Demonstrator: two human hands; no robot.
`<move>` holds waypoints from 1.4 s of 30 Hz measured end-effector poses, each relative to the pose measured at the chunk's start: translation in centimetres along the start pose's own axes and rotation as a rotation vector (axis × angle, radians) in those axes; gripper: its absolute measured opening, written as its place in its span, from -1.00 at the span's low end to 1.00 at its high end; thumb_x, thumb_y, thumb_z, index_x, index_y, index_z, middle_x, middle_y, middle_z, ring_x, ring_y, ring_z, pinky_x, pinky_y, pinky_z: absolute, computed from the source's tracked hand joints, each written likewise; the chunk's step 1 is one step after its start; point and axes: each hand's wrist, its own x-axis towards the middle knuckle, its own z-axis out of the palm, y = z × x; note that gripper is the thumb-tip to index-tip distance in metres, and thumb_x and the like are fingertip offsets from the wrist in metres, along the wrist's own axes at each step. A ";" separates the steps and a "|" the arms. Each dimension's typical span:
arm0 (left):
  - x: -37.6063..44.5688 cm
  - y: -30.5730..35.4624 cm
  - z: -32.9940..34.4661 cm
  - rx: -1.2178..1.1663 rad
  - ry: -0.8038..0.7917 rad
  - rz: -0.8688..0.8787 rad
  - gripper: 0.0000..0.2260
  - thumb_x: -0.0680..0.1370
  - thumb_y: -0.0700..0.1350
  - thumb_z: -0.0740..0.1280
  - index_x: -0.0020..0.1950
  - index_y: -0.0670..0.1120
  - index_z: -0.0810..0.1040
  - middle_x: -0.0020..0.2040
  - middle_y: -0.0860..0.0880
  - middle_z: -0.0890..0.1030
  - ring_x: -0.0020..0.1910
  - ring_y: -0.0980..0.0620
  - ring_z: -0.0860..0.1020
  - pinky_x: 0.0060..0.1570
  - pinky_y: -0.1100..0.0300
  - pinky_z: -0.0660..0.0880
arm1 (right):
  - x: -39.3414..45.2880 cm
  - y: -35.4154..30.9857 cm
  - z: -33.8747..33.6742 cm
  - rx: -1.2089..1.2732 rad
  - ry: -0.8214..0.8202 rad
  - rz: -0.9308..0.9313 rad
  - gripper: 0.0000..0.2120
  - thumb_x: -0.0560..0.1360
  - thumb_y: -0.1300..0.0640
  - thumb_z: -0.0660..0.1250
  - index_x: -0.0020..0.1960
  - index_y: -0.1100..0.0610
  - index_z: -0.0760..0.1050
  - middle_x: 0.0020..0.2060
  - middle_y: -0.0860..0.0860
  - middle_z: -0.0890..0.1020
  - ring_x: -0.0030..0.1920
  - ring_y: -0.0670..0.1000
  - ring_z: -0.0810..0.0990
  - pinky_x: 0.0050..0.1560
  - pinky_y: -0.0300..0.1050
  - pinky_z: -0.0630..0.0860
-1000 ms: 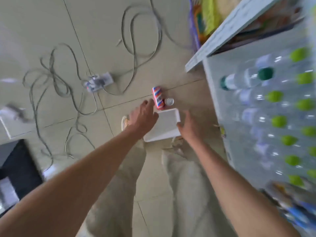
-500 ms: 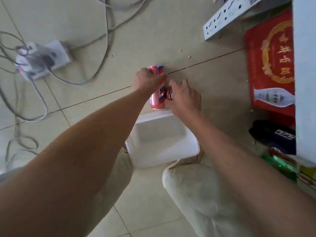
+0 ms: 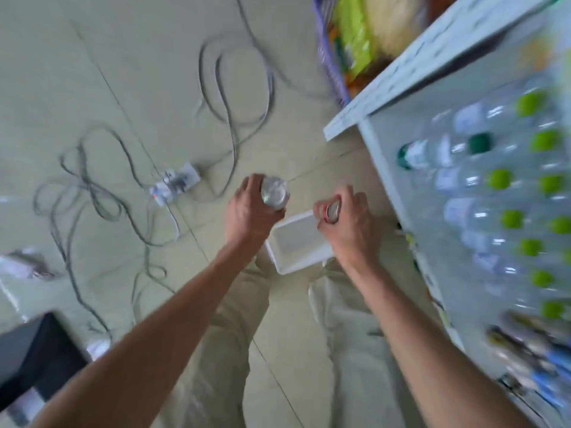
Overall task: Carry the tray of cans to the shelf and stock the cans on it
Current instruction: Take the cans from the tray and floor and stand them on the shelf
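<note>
Tray sits on the floor between the feet, shelf of bottles to its right, power strip and cables off left.

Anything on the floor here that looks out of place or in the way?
Yes. Loose grey cables sprawl in loops across the tiles around a power strip, just left of the left hand. It looks like a trip hazard. The white tray sits on the floor, empty.

The single head camera is looking steeply down from standing height, facing the tiled floor ahead, taking in both forearms close below and the shelf at right.
</note>
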 end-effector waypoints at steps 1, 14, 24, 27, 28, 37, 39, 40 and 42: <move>-1.7 2.8 -3.5 -0.001 -0.014 0.036 -0.49 0.28 0.06 0.59 0.15 0.00 0.54 0.03 0.00 0.65 -0.05 -0.14 0.63 -0.24 0.11 0.47 | -2.2 -0.9 -3.9 0.057 0.027 0.034 -0.52 0.31 0.00 0.54 0.14 -0.03 0.41 -0.04 0.02 0.49 -0.09 0.13 0.60 -0.29 -0.05 0.44; -14.0 32.5 -21.8 -0.078 -0.058 0.551 -0.41 0.22 0.07 0.63 0.19 0.13 0.52 0.02 0.14 0.62 0.00 0.00 0.59 -0.13 0.13 0.52 | -19.7 -0.2 -36.0 0.464 0.418 0.336 -0.46 0.32 -0.26 0.52 0.18 -0.16 0.37 0.01 -0.14 0.51 0.02 0.02 0.60 -0.09 -0.01 0.54; -9.3 46.6 -17.5 -0.060 -0.096 0.679 -0.44 0.25 0.04 0.64 0.19 -0.01 0.57 0.02 -0.02 0.71 -0.04 -0.11 0.66 -0.12 0.04 0.60 | -15.5 6.5 -41.7 0.240 0.548 0.346 -0.47 0.36 -0.12 0.52 0.23 0.00 0.43 0.07 0.00 0.53 0.00 0.12 0.64 -0.19 -0.01 0.57; -7.1 48.5 -16.3 -0.008 -0.090 0.665 -0.43 0.26 0.07 0.63 0.19 -0.04 0.55 0.01 -0.05 0.71 -0.06 -0.13 0.65 -0.11 0.03 0.62 | -13.6 7.1 -41.7 0.146 0.504 0.365 -0.46 0.34 -0.15 0.53 0.19 0.02 0.42 0.07 0.03 0.51 -0.15 0.12 0.68 -0.35 -0.06 0.59; -6.4 49.0 -15.6 0.012 -0.102 0.658 -0.43 0.26 0.06 0.63 0.19 -0.05 0.55 0.02 -0.05 0.71 -0.06 -0.14 0.65 -0.09 0.02 0.62 | -13.0 7.4 -41.7 0.122 0.485 0.381 -0.45 0.33 -0.16 0.54 0.19 0.02 0.42 0.08 0.04 0.51 -0.18 0.11 0.69 -0.37 -0.08 0.57; -5.1 49.6 -13.3 0.103 -0.173 0.671 -0.37 0.27 0.05 0.62 0.25 0.01 0.46 0.04 -0.08 0.72 -0.01 -0.20 0.67 -0.16 0.11 0.48 | -11.2 6.8 -41.7 0.079 0.379 0.431 -0.40 0.32 -0.09 0.59 0.26 0.03 0.45 0.11 0.09 0.55 -0.27 0.15 0.71 -0.45 -0.14 0.33; -5.2 49.5 -13.5 0.110 -0.192 0.650 -0.32 0.26 0.01 0.65 0.28 -0.04 0.43 0.05 -0.13 0.72 0.00 -0.24 0.67 -0.12 0.05 0.54 | -11.7 6.6 -41.9 0.086 0.374 0.422 -0.31 0.36 -0.10 0.57 0.39 -0.01 0.36 0.24 0.10 0.49 -0.16 0.14 0.72 -0.39 -0.10 0.48; -5.4 49.5 -13.7 0.105 -0.211 0.639 -0.28 0.25 -0.04 0.67 0.30 -0.09 0.41 0.07 -0.17 0.71 0.01 -0.27 0.67 -0.09 0.02 0.56 | -12.1 6.4 -41.9 0.096 0.381 0.424 -0.25 0.38 -0.11 0.56 0.45 -0.03 0.30 0.32 0.11 0.45 -0.11 0.13 0.73 -0.32 -0.08 0.55; -5.9 49.4 -14.4 0.073 -0.260 0.598 -0.21 0.25 -0.11 0.69 0.36 -0.17 0.35 0.14 -0.22 0.69 0.07 -0.28 0.66 0.01 0.01 0.55 | -13.7 6.0 -42.0 0.121 0.435 0.444 -0.14 0.38 -0.15 0.56 0.54 -0.06 0.21 0.41 0.11 0.39 -0.05 0.08 0.73 -0.26 -0.09 0.60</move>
